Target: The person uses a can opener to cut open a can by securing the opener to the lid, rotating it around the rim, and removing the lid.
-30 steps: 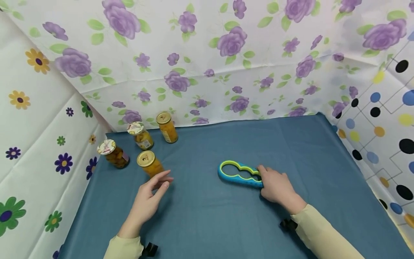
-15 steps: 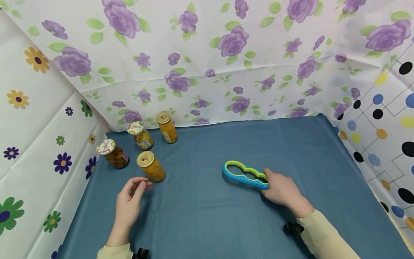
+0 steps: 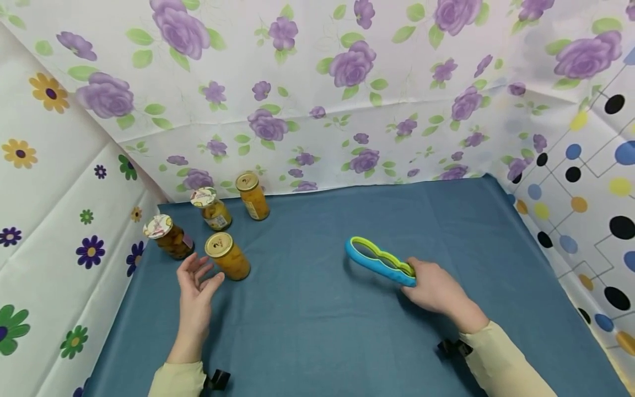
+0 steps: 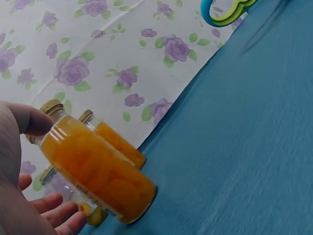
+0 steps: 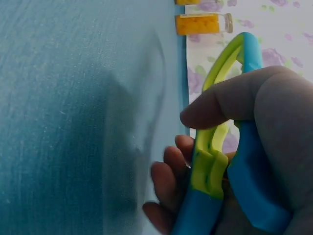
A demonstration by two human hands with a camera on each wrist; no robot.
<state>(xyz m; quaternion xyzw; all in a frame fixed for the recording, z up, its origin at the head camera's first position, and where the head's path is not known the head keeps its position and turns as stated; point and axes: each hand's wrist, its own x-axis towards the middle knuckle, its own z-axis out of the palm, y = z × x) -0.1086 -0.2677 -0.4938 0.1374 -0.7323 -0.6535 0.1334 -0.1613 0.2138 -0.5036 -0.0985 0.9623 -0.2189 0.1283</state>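
Observation:
A glass jar of orange fruit pieces with a gold lid [image 3: 228, 259] stands upright on the blue cloth. Just to its left is my left hand [image 3: 193, 298], thumb and fingers spread; in the left wrist view the thumb overlaps the jar's neck, and whether it touches I cannot tell. On the right, my right hand [image 3: 439, 289] grips one end of a blue and green jar opener [image 3: 374, 266], a long loop with scalloped inner edges. It is tilted, its far end raised off the cloth. In the right wrist view the fingers curl round the opener [image 5: 208, 171].
Behind and left of the nearest jar stand a dark-filled jar [image 3: 173, 240], a yellow-filled jar [image 3: 215, 215] and another orange-filled jar [image 3: 254, 201]. Flowered cloth walls [image 3: 307, 121] border the table at back and left, a dotted one [image 3: 575, 187] at right.
My left hand drew back leftward from in front of the gold-lidded jar, then rose to its left side with fingers spreading. The jar opener moved slightly right and tilted up in my right hand.

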